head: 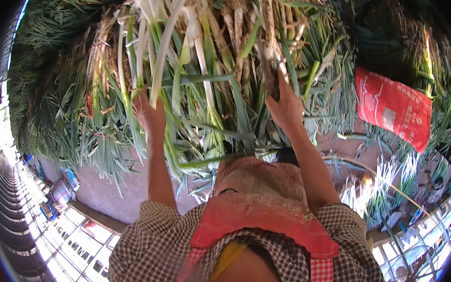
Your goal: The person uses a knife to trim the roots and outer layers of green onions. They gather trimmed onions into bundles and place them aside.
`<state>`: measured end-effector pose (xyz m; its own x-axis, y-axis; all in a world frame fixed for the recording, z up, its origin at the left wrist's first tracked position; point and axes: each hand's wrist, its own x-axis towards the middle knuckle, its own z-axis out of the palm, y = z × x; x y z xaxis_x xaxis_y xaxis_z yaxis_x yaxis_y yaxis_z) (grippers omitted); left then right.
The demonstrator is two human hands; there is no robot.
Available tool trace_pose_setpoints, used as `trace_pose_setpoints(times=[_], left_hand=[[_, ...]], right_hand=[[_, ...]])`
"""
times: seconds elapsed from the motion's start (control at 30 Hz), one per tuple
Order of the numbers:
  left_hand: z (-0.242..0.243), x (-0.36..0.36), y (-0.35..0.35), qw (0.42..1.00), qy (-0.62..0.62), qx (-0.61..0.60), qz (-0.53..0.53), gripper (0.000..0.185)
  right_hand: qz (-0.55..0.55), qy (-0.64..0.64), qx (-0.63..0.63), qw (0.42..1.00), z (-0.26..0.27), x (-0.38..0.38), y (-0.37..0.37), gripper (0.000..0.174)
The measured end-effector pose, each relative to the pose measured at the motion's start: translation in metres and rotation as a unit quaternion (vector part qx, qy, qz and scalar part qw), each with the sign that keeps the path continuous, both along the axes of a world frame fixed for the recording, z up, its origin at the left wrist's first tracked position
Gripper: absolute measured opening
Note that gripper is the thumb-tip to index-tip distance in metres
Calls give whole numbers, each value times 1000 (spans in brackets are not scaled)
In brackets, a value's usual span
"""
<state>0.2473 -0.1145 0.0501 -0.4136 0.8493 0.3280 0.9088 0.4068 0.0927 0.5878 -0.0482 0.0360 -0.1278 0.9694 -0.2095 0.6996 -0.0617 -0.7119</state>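
A large heap of green onions with white stalks and long green leaves lies before me. On its left part, my left hand is closed around a pale green onion stalk, whose white end points up and away. My right hand reaches into the heap to the right, its thumb and fingers at soil-stained onion stalks; whether it grips them is unclear, as the fingertips are partly hidden. Peeled white stalks lie at the upper left, and brown, unpeeled ones in the middle.
A red printed bag lies on onions at the right. More onion piles rise at the left. Concrete floor shows below the heap. Upright white-stalked onions and a person are at the far right.
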Motion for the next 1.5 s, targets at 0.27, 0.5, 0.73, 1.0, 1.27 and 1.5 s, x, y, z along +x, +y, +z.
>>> trace_pose_setpoints(times=[0.27,0.5,0.73,1.0,1.27,1.5], left_hand=[[-122,240,68,884,-365,-267,-114,60],[-185,256,79,917,-356,-182,3,41],[-201,234,65,907,-412,-47,-69,53],[-207,237,55,886,-460,-27,-56,43],[-164,218,70,715,-680,-159,46,44],[-147,232,86,637,-763,-105,-26,40]], right_hand=[[5,21,-38,999,-12,67,-114,78],[36,-3,-60,998,-29,81,-129,81],[94,-47,-67,992,-47,85,-77,80],[138,-53,-97,984,-35,104,-80,79],[110,-27,-149,982,3,97,-45,76],[56,-33,-45,997,-10,67,8,76]])
